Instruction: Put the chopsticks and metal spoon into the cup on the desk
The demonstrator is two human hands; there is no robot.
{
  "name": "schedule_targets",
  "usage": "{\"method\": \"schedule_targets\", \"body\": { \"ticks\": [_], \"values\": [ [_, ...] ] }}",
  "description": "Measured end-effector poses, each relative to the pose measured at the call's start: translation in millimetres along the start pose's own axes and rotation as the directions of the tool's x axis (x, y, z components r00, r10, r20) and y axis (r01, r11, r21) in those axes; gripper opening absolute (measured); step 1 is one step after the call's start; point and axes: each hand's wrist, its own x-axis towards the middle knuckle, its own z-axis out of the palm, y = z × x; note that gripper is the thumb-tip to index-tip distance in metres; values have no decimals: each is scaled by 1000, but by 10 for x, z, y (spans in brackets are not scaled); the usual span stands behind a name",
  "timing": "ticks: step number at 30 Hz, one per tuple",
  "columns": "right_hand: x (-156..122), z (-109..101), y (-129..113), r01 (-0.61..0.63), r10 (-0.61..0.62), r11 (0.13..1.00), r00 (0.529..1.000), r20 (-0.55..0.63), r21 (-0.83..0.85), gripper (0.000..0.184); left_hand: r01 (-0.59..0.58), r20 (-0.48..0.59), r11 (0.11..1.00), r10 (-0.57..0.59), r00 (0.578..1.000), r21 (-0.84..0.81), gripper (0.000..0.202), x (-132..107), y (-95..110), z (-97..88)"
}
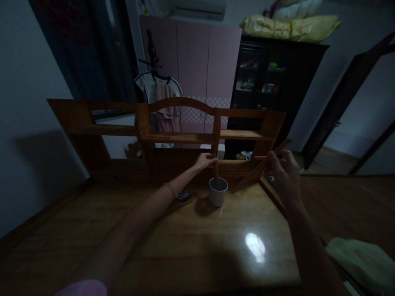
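Observation:
A white cup stands on the wooden desk near the back. My left hand reaches over it, fingers closed on the top of wooden chopsticks that stand upright inside the cup. To the right, my right hand is raised above the desk edge and pinches more wooden chopsticks, which slant down to the left towards the desk. A thin bracelet circles my left wrist.
A wooden shelf unit runs along the desk's back edge. A small dark object lies left of the cup. A pale green cloth lies at the lower right. Behind stand a pink wardrobe, a dark cabinet and hanging clothes.

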Motion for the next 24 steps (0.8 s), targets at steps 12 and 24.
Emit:
{"method": "schedule_targets", "body": {
  "ticks": [12,24],
  "values": [
    [53,687,700,88,-59,938,994,93,-336,32,-23,61,998,20,998,57,48,68,-98,-46],
    [-148,918,1303,-81,159,958,948,275,-275,44,-3,53,998,0,999,64,60,9,-123,-2]
  ]
}}
